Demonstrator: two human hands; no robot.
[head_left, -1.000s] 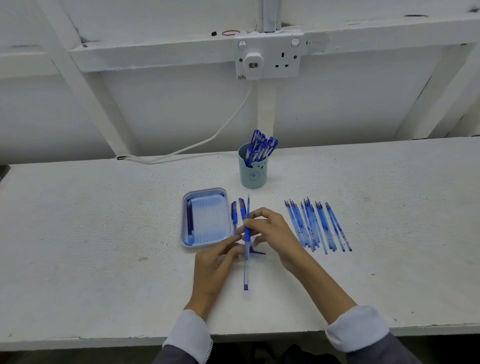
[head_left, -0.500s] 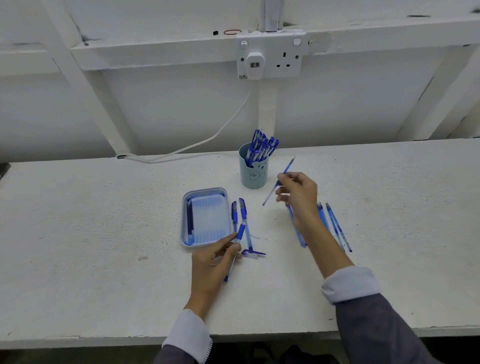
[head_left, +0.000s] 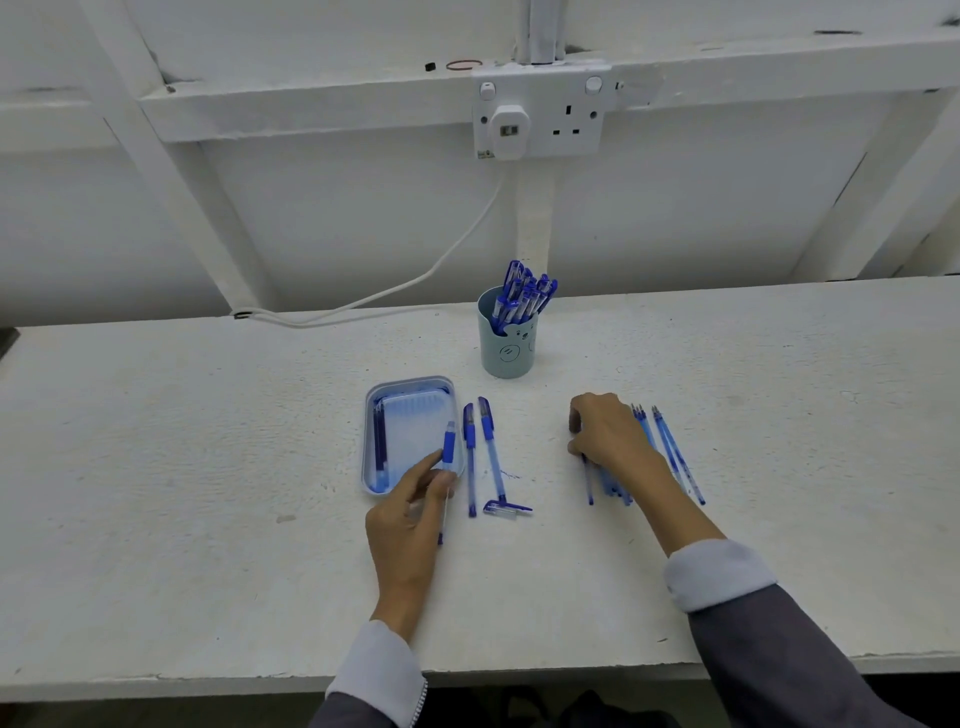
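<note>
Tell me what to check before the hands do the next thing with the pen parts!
1. Left hand pinches the pen barrel: ok.
2. Barrel is close to the tray: ok, it is at the tray's right edge.
3. Right hand is at the row of refills: ok, it rests on them.
4. Right hand has just one refill: cannot tell, the fingers hide it.
5. Loose cap is handy: ok, it lies by the two pens between the hands.
6. Cup of pens is out of the way: ok, it stands behind.
</note>
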